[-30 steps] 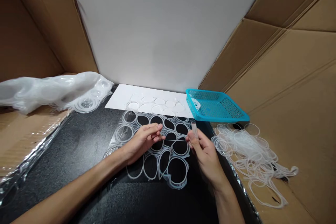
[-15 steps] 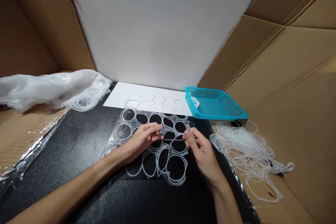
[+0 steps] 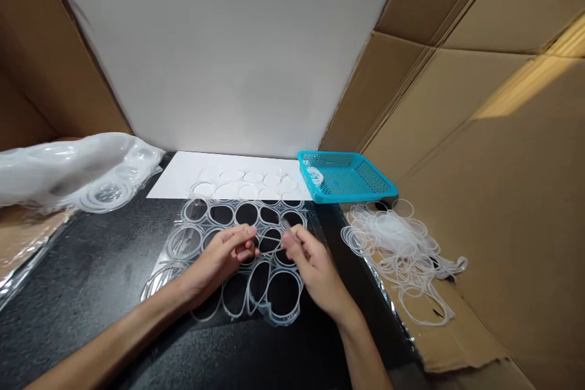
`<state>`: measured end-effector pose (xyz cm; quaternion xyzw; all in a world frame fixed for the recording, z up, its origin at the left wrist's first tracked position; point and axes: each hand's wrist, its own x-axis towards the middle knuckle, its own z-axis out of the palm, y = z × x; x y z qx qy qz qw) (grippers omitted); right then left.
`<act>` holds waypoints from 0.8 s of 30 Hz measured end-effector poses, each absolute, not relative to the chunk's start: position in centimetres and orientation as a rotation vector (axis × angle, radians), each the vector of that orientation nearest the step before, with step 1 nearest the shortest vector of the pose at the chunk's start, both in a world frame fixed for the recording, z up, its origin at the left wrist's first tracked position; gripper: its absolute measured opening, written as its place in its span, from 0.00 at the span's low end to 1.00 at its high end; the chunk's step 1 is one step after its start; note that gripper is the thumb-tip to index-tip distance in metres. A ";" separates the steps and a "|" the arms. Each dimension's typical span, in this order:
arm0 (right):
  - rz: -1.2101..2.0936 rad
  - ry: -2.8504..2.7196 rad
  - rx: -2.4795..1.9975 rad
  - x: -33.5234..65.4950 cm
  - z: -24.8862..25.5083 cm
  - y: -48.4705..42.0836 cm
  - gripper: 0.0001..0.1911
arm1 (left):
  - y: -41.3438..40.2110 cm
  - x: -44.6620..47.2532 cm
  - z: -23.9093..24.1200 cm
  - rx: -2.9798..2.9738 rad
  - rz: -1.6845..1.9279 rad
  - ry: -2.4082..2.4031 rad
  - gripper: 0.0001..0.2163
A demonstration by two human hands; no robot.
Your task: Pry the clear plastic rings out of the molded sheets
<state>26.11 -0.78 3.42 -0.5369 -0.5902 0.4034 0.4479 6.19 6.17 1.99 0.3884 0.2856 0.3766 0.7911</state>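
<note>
A clear plastic sheet punched with several round holes lies on the black mat. My left hand rests on the sheet with fingers curled, pinching a thin strip of the clear plastic. My right hand is closed in a pinch on a small clear piece near the sheet's right side. A thin strand of plastic runs between the two hands.
A turquoise mesh basket stands at the back right, with one clear disc in it. A heap of clear rings lies on cardboard to the right. White paper with clear discs lies behind the sheet. Crumpled clear plastic sits at the left. Cardboard walls enclose all.
My right hand has moved left toward my left hand, closing the gap. The camera has swung right, so everything sits further left in view.
</note>
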 end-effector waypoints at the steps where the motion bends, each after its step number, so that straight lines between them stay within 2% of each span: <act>1: 0.956 -1.410 -1.327 26.2 3.5 -0.8 0.20 | 6.3 6.1 1.9 0.832 0.820 0.617 0.18; 7: 0.938 -1.342 -1.288 26.2 3.8 -0.5 0.16 | 6.6 5.8 2.0 0.819 0.803 0.595 0.13; 18: 0.670 -1.161 -1.303 25.5 3.2 -0.5 0.15 | 5.9 5.9 2.6 1.188 0.872 0.668 0.12; 24: 0.489 -1.222 -1.141 25.4 4.0 -1.4 0.03 | 4.9 5.3 4.6 1.403 0.986 0.702 0.06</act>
